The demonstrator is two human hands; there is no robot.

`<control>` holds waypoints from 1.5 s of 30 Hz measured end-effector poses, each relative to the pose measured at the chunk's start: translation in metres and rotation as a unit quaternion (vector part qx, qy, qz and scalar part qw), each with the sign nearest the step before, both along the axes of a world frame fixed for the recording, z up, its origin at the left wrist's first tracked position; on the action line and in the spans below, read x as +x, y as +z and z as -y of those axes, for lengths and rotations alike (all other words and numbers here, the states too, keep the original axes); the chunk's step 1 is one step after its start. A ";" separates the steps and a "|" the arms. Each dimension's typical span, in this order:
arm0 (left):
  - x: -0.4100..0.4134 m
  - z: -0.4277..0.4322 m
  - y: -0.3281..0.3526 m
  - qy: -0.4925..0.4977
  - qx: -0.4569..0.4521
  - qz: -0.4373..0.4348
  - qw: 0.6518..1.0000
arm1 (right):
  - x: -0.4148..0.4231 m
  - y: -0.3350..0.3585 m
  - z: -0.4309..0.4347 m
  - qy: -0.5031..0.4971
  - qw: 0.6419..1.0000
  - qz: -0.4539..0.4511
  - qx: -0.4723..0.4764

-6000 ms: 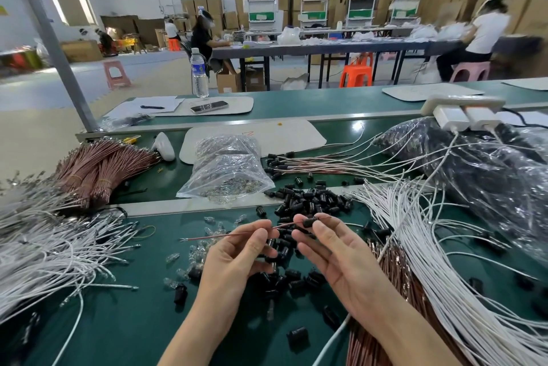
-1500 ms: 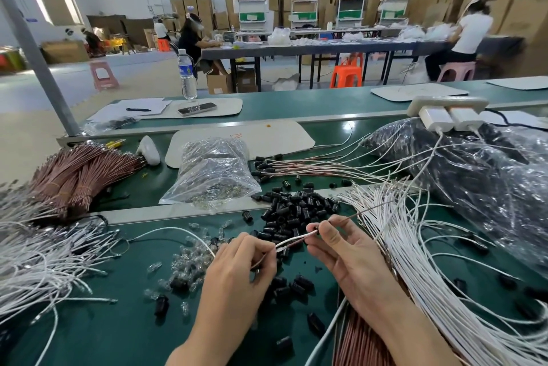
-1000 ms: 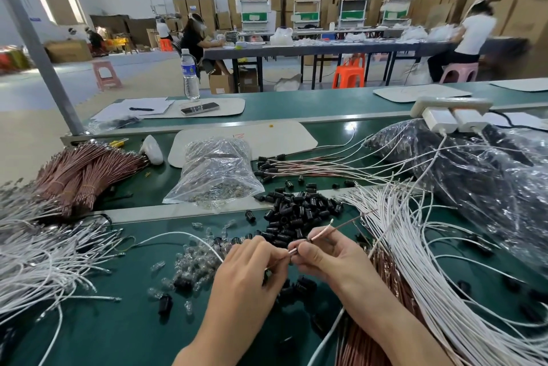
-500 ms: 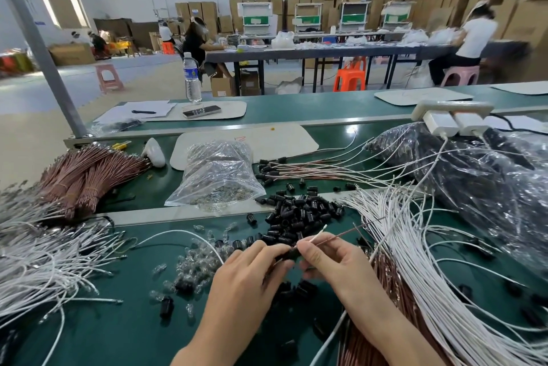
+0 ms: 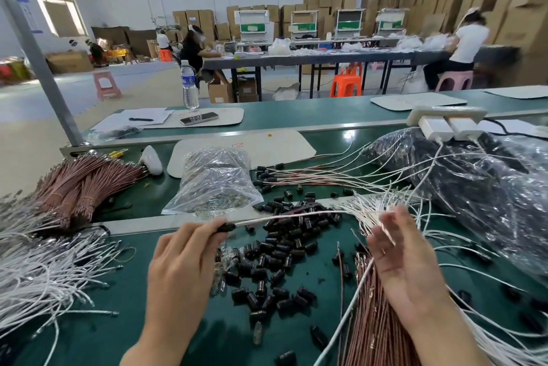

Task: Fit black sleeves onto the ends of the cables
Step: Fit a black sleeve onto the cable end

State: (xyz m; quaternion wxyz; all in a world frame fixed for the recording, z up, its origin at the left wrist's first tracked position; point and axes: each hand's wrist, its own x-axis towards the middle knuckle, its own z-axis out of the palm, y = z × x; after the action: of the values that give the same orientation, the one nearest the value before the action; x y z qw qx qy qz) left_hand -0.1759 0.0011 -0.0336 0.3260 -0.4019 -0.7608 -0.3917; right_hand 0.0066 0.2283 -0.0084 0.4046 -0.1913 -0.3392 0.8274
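Note:
My left hand (image 5: 184, 259) pinches a black sleeve (image 5: 226, 227) that sits on the end of a white and a brown cable (image 5: 284, 217), which stretch rightward above the table. My right hand (image 5: 400, 259) is apart from them, fingers spread and relaxed, over the fanned white cables (image 5: 382, 211). A heap of loose black sleeves (image 5: 278, 250) lies between my hands. A bundle of brown cables (image 5: 373, 321) runs under my right wrist. Finished cables with sleeves (image 5: 275, 175) lie further back.
A clear bag of small parts (image 5: 213, 184) stands behind the sleeves. A large dark plastic bag (image 5: 474, 187) fills the right. Brown cable bundles (image 5: 80, 184) and white cables (image 5: 38, 262) lie at the left. Small clear caps (image 5: 221, 269) sit by my left hand.
My hands have separated. The left hand pulled the sleeved cable end to the left; the right hand let go and moved right, fingers spread, over the white cables.

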 end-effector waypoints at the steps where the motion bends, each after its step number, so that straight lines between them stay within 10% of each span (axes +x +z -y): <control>1: -0.003 0.004 -0.001 0.008 0.010 0.010 1.000 | 0.002 -0.001 -0.003 -0.013 1.000 -0.007 -0.013; 7: -0.002 0.010 0.002 -0.033 0.059 0.124 0.990 | 0.007 -0.003 -0.010 -0.002 0.997 -0.061 -0.045; 13: 0.023 -0.010 -0.005 -0.124 0.035 0.208 0.970 | -0.020 -0.010 0.023 0.088 0.953 0.171 0.234; 18: 0.022 -0.014 -0.005 -0.124 0.152 0.317 0.928 | -0.017 -0.009 0.027 -0.118 0.928 0.173 0.307; 21: 0.021 -0.014 -0.003 -0.125 0.217 0.385 0.888 | -0.016 -0.012 0.037 -0.207 0.866 0.166 0.424; 25: 0.036 -0.021 -0.007 -0.146 0.117 0.354 0.916 | -0.024 -0.023 0.059 -0.051 0.779 0.191 0.595; 29: 0.050 -0.029 -0.016 -0.172 -0.040 0.253 0.951 | -0.030 -0.024 0.065 0.135 0.838 0.251 0.465; 35: 0.047 -0.027 -0.020 -0.159 -0.063 0.229 0.958 | -0.032 -0.018 0.053 0.070 0.956 0.152 0.242; 45: 0.043 -0.029 -0.019 -0.163 -0.003 0.222 0.961 | -0.043 -0.024 0.055 0.139 0.977 0.126 0.104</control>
State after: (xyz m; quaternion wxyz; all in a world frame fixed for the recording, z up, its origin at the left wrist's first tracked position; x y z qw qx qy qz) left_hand -0.1327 0.0306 -0.0531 0.0796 -0.4242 -0.7396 -0.5164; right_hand -0.0364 0.1730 -0.0322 0.2578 -0.2018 -0.4948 0.8050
